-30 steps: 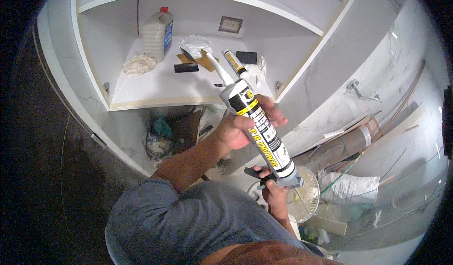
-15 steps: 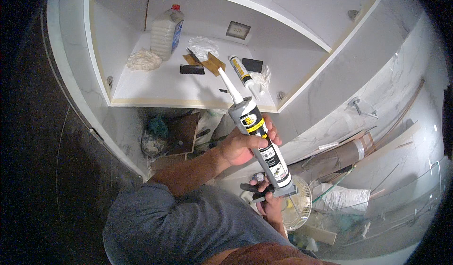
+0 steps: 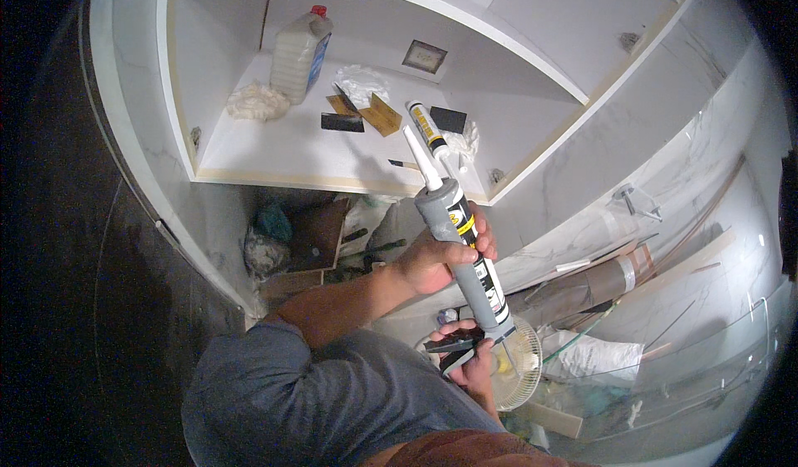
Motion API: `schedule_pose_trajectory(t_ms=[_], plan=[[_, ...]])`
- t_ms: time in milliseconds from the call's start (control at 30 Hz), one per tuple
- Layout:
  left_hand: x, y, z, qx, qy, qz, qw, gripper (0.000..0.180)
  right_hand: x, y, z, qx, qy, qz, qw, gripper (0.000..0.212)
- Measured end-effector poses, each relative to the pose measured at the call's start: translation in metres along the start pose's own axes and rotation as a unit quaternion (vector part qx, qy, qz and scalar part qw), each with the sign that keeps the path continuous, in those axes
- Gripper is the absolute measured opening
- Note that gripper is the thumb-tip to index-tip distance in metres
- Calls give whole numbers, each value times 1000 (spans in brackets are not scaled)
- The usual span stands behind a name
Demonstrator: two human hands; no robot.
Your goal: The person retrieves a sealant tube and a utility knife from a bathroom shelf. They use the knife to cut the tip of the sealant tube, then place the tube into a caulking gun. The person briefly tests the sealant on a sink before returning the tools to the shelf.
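Observation:
My left hand (image 3: 440, 259) wraps around the middle of a caulking gun (image 3: 474, 294), whose grey cradle carries a sealant cartridge (image 3: 490, 280) with a black, white and yellow label. The white nozzle (image 3: 422, 159) points up and away, toward the cabinet. At the gun's rear, my right hand (image 3: 472, 367) grips the black handle and trigger (image 3: 454, 345). Beyond the nozzle lies a second sealant cartridge (image 3: 426, 126) on the cabinet's bottom board. Beside it are a black flat piece (image 3: 449, 120), brown sanding sheets (image 3: 380, 116) and another black piece (image 3: 342, 122).
A large plastic jug (image 3: 298, 58) with a red cap stands in the white cabinet (image 3: 283, 155), beside crumpled cloths (image 3: 258, 101). A small dark-tipped tool (image 3: 403, 164) lies near the front edge. Right of me are a fan (image 3: 524, 363), long boards (image 3: 594, 284) and a glass panel (image 3: 706, 376).
The caulking gun has rolled in my hands, so more of its grey cradle shows. Its nozzle tip has shifted slightly right. Both hands keep their hold.

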State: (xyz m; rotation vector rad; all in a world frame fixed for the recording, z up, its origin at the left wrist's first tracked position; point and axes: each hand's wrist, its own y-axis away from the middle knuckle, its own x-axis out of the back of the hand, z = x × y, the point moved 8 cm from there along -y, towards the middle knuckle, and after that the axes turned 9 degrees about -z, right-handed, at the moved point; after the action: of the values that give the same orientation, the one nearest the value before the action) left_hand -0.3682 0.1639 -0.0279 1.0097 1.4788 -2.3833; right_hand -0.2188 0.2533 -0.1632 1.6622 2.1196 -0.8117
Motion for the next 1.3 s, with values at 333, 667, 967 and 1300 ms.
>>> schedule_pose_trajectory(t_ms=[333, 667, 967, 1300], plan=[[-1, -3, 3, -24, -35, 60, 997, 36, -16, -9, 17, 40, -152, -85, 984, 45], [3, -4, -1, -15, -45, 47, 998, 35, -13, -12, 13, 34, -119, -47, 991, 48], [9, -6, -5, -14, -35, 52, 998, 36, -11, -15, 12, 48, -122, -56, 990, 47], [10, -9, -7, -10, -21, 46, 999, 35, -10, -16, 10, 55, -126, -51, 989, 48]])
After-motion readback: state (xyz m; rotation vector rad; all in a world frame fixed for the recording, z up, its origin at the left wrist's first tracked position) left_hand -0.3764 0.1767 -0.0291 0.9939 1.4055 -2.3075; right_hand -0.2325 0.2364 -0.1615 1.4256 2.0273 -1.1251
